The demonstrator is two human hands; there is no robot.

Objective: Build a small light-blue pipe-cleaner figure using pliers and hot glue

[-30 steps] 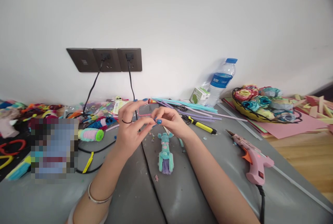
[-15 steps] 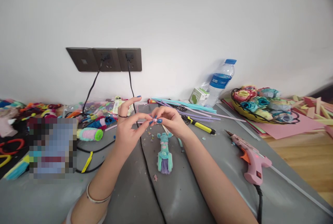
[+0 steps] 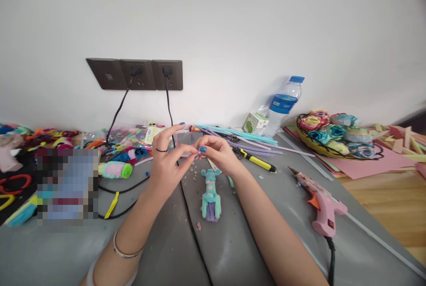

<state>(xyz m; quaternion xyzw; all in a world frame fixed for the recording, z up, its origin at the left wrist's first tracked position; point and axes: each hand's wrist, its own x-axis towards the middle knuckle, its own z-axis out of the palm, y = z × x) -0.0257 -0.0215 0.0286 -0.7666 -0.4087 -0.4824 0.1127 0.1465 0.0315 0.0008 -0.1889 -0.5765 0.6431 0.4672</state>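
Observation:
My left hand (image 3: 171, 153) and my right hand (image 3: 216, 153) meet fingertip to fingertip above the grey table. Both are closed in a pinch around something tiny, mostly covered by the fingers; I cannot make out what it is. The left index or another upper finger is raised away from the pinch. Below them a small turquoise fuzzy figure (image 3: 211, 195), with two round ears and a purple lower part, lies on its back on the table, touched by neither hand. Small fluff scraps (image 3: 199, 226) lie around it.
A pink hot glue gun (image 3: 319, 204) lies at right, its cord running forward. Behind my hands are turquoise pipe cleaners (image 3: 246, 135) and a yellow-black cutter knife (image 3: 256, 160). A water bottle (image 3: 282, 104) leans against the wall. A black cable (image 3: 189, 215) crosses the table.
My fingertips have shifted slightly and now cover more of the small pale piece seen between them before. The figure and the tools stay where they were.

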